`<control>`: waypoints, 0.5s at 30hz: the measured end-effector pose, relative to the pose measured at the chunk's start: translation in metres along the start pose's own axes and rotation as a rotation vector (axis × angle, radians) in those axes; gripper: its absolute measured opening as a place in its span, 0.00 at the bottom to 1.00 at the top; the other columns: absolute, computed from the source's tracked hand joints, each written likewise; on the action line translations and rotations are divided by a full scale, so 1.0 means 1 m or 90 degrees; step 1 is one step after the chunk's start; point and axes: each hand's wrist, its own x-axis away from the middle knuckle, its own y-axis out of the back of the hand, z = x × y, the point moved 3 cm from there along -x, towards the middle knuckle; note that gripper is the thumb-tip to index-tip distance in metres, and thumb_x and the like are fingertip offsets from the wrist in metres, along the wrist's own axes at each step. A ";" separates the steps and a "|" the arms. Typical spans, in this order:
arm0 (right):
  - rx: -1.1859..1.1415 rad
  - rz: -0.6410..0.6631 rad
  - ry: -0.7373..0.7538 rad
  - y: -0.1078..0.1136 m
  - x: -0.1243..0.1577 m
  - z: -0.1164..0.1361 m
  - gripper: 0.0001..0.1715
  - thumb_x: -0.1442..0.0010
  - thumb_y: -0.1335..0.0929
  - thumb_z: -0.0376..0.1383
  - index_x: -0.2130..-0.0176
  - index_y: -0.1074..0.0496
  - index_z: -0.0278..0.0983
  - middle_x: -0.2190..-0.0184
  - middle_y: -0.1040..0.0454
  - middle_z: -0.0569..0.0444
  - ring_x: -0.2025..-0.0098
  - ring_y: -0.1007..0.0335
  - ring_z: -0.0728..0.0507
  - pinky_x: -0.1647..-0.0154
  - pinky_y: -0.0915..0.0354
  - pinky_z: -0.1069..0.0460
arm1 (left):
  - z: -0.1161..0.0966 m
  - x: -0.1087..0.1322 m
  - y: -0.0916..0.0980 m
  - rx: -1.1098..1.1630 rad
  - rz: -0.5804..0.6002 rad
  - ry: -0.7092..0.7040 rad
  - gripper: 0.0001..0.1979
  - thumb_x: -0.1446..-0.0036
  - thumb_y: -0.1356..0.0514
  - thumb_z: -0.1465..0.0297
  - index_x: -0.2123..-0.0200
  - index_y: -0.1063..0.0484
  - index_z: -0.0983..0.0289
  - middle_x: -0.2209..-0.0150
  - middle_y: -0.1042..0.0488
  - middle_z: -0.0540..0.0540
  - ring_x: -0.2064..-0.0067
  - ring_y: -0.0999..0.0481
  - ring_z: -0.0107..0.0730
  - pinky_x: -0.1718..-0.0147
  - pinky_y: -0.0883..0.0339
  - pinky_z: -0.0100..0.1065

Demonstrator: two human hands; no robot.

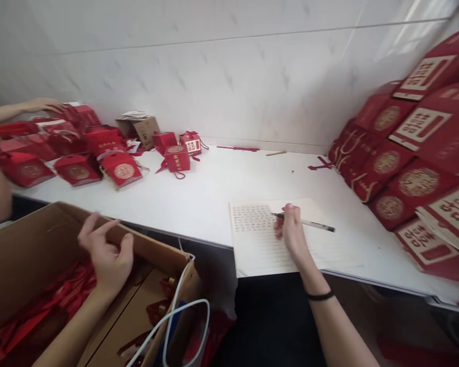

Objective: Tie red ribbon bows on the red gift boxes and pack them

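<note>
My right hand is closed around a pen with a dark end and a pale barrel. It is over a sheet of lined paper, whose upper left part carries rows of small handwriting. A black band circles my right wrist. My left hand is at the far wall of an open cardboard box, its fingers bent but apart over the rim, holding nothing I can see. Red ribbon-like material fills the box's left part; a cardboard flap lies to the right.
Red gift boxes stand at the table's left, where another person's hand reaches in. More red boxes are stacked high on the right. A white cable hangs over the cardboard box's corner. Ribbon scraps lie by the wall.
</note>
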 end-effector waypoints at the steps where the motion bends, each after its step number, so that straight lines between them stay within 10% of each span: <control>1: 0.003 0.007 0.008 0.000 0.001 0.001 0.27 0.42 0.45 0.60 0.65 0.43 0.40 0.83 0.38 0.61 0.84 0.42 0.49 0.83 0.42 0.55 | -0.035 -0.016 -0.011 0.061 0.030 -0.081 0.12 0.46 0.45 0.68 0.57 0.36 0.62 0.43 0.42 0.58 0.41 0.42 0.45 0.42 0.48 0.49; 7: 0.007 0.040 0.028 -0.004 0.002 0.002 0.26 0.44 0.39 0.57 0.76 0.41 0.38 0.82 0.37 0.58 0.81 0.42 0.49 0.82 0.44 0.55 | -0.201 -0.043 -0.135 0.172 0.665 -0.388 0.14 0.41 0.53 0.72 0.58 0.30 0.62 0.61 0.26 0.53 0.60 0.27 0.33 0.56 0.35 0.37; 11: 0.018 0.023 0.041 -0.003 -0.001 0.002 0.25 0.45 0.36 0.53 0.79 0.43 0.38 0.84 0.37 0.59 0.82 0.45 0.50 0.82 0.47 0.55 | -0.218 -0.018 -0.201 0.151 0.818 -0.407 0.18 0.41 0.54 0.74 0.52 0.31 0.63 0.57 0.29 0.58 0.57 0.28 0.35 0.57 0.35 0.36; 15: 0.070 0.014 0.080 -0.002 0.000 0.004 0.21 0.48 0.33 0.47 0.80 0.42 0.38 0.83 0.37 0.59 0.81 0.44 0.50 0.79 0.46 0.55 | -0.201 -0.002 -0.221 0.199 0.865 -0.380 0.17 0.42 0.48 0.69 0.50 0.30 0.58 0.55 0.32 0.57 0.52 0.32 0.38 0.52 0.39 0.37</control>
